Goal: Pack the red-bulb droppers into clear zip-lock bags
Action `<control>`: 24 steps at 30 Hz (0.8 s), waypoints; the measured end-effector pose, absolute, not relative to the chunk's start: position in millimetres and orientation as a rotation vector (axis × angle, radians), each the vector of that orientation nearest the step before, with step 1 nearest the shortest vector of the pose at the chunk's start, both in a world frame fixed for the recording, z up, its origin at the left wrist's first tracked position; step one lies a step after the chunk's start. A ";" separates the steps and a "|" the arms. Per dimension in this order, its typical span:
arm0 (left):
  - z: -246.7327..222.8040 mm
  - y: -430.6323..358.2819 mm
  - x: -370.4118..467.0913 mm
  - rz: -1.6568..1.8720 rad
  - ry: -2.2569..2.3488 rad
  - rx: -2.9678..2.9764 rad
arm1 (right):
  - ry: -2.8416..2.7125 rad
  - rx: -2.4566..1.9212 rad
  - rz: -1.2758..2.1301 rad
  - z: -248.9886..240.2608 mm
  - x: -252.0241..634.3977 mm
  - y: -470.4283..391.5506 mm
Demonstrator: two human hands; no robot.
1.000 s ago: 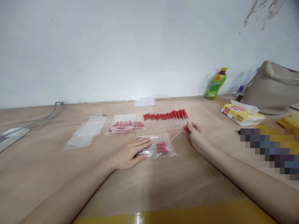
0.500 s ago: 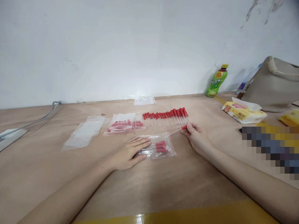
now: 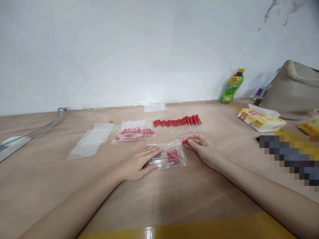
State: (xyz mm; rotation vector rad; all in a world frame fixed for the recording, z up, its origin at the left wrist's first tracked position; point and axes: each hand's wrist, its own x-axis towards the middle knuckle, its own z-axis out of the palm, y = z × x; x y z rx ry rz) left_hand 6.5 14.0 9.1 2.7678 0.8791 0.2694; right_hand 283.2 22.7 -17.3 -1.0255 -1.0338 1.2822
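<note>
A clear plastic zip bag is pressed flat by the spread left hand. A slim red-capped dropper is pinched in the right hand.

A makeshift work area — taped brown table, clear bags, scuffed wall.

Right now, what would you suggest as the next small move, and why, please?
Probably ease the right hand leftward, guiding the red-ended tube into the clear bag: its thin stem is at the bag's right end, while the left hand steadies it.
</note>
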 end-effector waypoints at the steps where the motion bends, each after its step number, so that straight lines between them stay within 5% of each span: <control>1: 9.3 13.6 6.6 0.270 0.882 2.767 | -1.141 -1.049 1.289 -16.8 282.9 21.7; 24: 10.5 13.4 9.0 0.306 0.872 2.766 | -1.914 -1.166 0.707 -17.8 261.5 32.8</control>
